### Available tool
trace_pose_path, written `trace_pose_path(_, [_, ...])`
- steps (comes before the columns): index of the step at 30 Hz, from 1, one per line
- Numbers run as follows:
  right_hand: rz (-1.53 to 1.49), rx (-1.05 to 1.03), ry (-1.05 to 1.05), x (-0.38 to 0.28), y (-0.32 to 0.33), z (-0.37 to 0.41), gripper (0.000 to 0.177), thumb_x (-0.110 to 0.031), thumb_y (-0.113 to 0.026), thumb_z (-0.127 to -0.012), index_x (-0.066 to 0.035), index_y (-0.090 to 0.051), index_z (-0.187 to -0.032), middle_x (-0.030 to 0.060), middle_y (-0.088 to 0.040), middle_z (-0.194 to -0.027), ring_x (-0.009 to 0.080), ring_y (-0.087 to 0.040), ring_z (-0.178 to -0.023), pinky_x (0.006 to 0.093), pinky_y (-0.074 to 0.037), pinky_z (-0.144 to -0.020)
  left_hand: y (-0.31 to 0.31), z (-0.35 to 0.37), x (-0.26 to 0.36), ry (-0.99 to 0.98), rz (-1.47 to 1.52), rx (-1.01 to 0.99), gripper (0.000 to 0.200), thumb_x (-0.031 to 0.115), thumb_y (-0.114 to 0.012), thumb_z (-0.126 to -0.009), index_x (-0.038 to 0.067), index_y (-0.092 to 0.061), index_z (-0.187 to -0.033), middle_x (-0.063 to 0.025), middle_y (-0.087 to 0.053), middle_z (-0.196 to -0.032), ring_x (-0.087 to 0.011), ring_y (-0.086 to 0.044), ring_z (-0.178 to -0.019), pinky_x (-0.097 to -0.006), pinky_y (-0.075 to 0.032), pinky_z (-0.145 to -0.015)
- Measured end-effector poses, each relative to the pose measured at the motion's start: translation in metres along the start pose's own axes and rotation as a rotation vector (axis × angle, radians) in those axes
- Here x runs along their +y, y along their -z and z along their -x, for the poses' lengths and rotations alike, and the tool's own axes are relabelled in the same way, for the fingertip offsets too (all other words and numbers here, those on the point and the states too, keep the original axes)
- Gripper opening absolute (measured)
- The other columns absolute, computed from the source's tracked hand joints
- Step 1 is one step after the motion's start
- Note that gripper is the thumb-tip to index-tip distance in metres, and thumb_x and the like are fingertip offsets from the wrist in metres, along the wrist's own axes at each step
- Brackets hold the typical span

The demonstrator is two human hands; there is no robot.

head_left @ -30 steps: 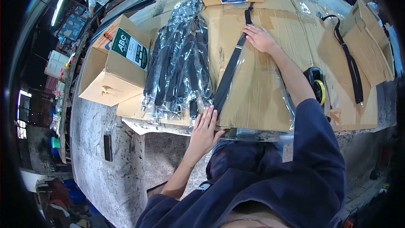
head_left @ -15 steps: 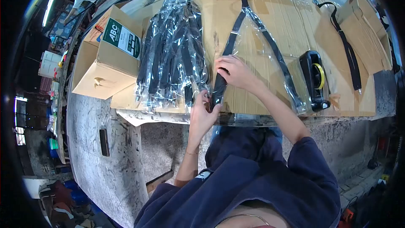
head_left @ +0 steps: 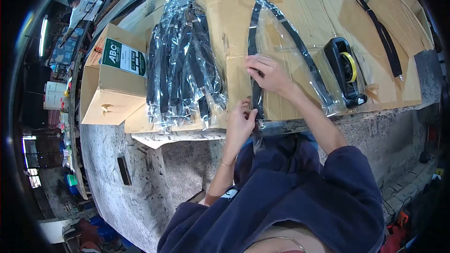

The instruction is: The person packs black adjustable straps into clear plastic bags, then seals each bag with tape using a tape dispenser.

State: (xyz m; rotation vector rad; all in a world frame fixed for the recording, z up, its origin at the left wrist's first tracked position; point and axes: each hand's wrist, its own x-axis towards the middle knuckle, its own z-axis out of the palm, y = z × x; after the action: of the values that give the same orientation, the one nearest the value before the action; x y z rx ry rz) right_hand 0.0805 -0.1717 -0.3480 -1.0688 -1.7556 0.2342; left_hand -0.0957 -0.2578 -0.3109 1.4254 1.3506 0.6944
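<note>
A pair of black suspenders (head_left: 298,41) lies in a Y shape on the cardboard sheet, with clear plastic film around it. My left hand (head_left: 241,122) pinches the lower end of its left strap near the table's front edge. Higher on that strap, my right hand (head_left: 271,74) has its fingers curled over it, palm down. What lies under those fingertips is partly hidden. To the left of both hands rests a pile of suspenders in clear plastic (head_left: 183,65).
A black tape dispenser (head_left: 335,61) with yellow tape stands right of the suspenders. Further right are a loose black strap (head_left: 385,42) and an open carton (head_left: 398,14). An ABC-labelled box (head_left: 123,86) stands left, above a dark phone-like object (head_left: 124,170). Another person (head_left: 85,10) is far left.
My left hand and the strap's lower end have shifted slightly right, away from the pile. My right hand has moved a little too, still at the strap. The camera view has tilted.
</note>
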Motion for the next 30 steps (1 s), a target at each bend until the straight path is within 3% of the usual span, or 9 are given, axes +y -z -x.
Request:
trace_pose_path(2, [-0.004, -0.117, -0.023, 0.003, 0.002, 0.004, 0.016, -0.013, -0.063, -0.086, -0.002, -0.066, -0.097, 0.0107, -0.067, -0.105, 0.0265, -0.061, -0.108, 0.0418, -0.043, -0.100, -0.006, 0.005, 0.011, -0.110, -0.511, 0.042, 0.039, 0.014, -0.067, -0.084, -0.005, -0.056, -0.116, -0.0177, -0.067, -0.079, -0.0370, -0.064, -0.070, -0.0439, -0.051, -0.069])
trace_pose_path(3, [0.086, -0.166, 0.013, 0.005, 0.003, 0.003, 0.020, -0.015, -0.062, -0.088, -0.003, -0.065, -0.103, 0.0103, -0.064, -0.113, 0.0258, -0.056, -0.115, 0.0420, -0.040, -0.103, -0.007, 0.009, 0.011, -0.193, -0.708, 0.018, 0.045, 0.018, -0.068, -0.084, -0.003, -0.053, -0.121, -0.0198, -0.063, -0.103, -0.0360, -0.060, -0.097, -0.0451, -0.048, -0.083])
trace_pose_path(4, [0.172, -0.213, 0.050, 0.006, 0.003, 0.004, 0.024, -0.017, -0.061, -0.090, -0.004, -0.063, -0.109, 0.0099, -0.062, -0.121, 0.0250, -0.052, -0.123, 0.0422, -0.037, -0.107, -0.007, 0.012, 0.010, -0.187, -0.710, 0.015, 0.045, 0.018, -0.068, -0.084, -0.003, -0.053, -0.121, -0.0198, -0.063, -0.103, -0.0360, -0.060, -0.097, -0.0451, -0.048, -0.083])
trace_pose_path(7, [0.316, -0.290, 0.059, 0.003, 0.004, 0.006, 0.033, -0.025, -0.056, -0.093, -0.007, -0.058, -0.121, 0.0104, -0.053, -0.134, 0.0251, -0.043, -0.132, 0.0436, -0.033, -0.109, 0.003, 0.015, 0.000, -0.483, -0.850, 0.094, 0.056, 0.024, -0.064, -0.087, 0.002, -0.044, -0.135, -0.0196, -0.040, -0.141, -0.0313, -0.034, -0.135, -0.0473, -0.033, -0.105])
trace_pose_path(8, [0.313, -0.290, 0.055, 0.003, 0.003, 0.006, 0.033, -0.025, -0.056, -0.093, -0.007, -0.058, -0.121, 0.0104, -0.053, -0.134, 0.0251, -0.043, -0.132, 0.0436, -0.033, -0.109, 0.009, 0.013, 0.001, -0.481, -0.853, 0.090, 0.056, 0.024, -0.064, -0.087, 0.002, -0.044, -0.135, -0.0196, -0.040, -0.141, -0.0313, -0.034, -0.135, -0.0473, -0.033, -0.105])
trace_pose_path(10, [0.442, -0.279, 0.104, 0.005, -0.002, 0.007, 0.036, -0.029, -0.052, -0.094, -0.008, -0.055, -0.124, 0.0100, -0.051, -0.136, 0.0250, -0.042, -0.133, 0.0447, -0.032, -0.109, 0.018, 0.011, 0.001, -0.772, -1.010, -0.187, 0.059, 0.025, -0.061, -0.089, 0.002, -0.041, -0.139, -0.0186, -0.036, -0.146, -0.0351, -0.032, -0.137, -0.0471, -0.028, -0.111])
trace_pose_path(18, [0.471, -0.358, 0.080, 0.006, -0.003, 0.008, 0.040, -0.033, -0.047, -0.097, -0.011, -0.052, -0.130, 0.0099, -0.045, -0.143, 0.0252, -0.036, -0.137, 0.0473, -0.026, -0.112, 0.038, 0.029, -0.016, -0.711, -1.031, -0.399, 0.068, 0.043, -0.050, -0.092, -0.001, -0.036, -0.142, -0.0142, -0.030, -0.152, -0.0290, -0.024, -0.143, -0.0505, -0.016, -0.116])
trace_pose_path(23, [0.565, -0.407, 0.072, 0.005, -0.006, 0.009, 0.043, -0.033, -0.044, -0.099, -0.012, -0.047, -0.135, 0.0102, -0.039, -0.147, 0.0254, -0.032, -0.139, 0.0493, -0.024, -0.113, 0.038, 0.004, -0.005, -0.961, -0.866, -0.364, 0.044, 0.019, -0.054, -0.092, -0.002, -0.050, -0.131, -0.0168, -0.048, -0.139, -0.0306, -0.041, -0.134, -0.0450, -0.030, -0.113])
trace_pose_path(30, [0.632, -0.382, 0.177, 0.014, -0.004, 0.008, 0.043, -0.038, -0.041, -0.099, -0.013, -0.050, -0.134, 0.0092, -0.041, -0.146, 0.0245, -0.033, -0.139, 0.0503, -0.024, -0.113, 0.031, -0.050, -0.006, -1.006, -0.804, -0.534, 0.044, 0.019, -0.052, -0.094, 0.005, -0.048, -0.136, -0.0120, -0.046, -0.142, -0.0249, -0.041, -0.135, -0.0451, -0.030, -0.113])
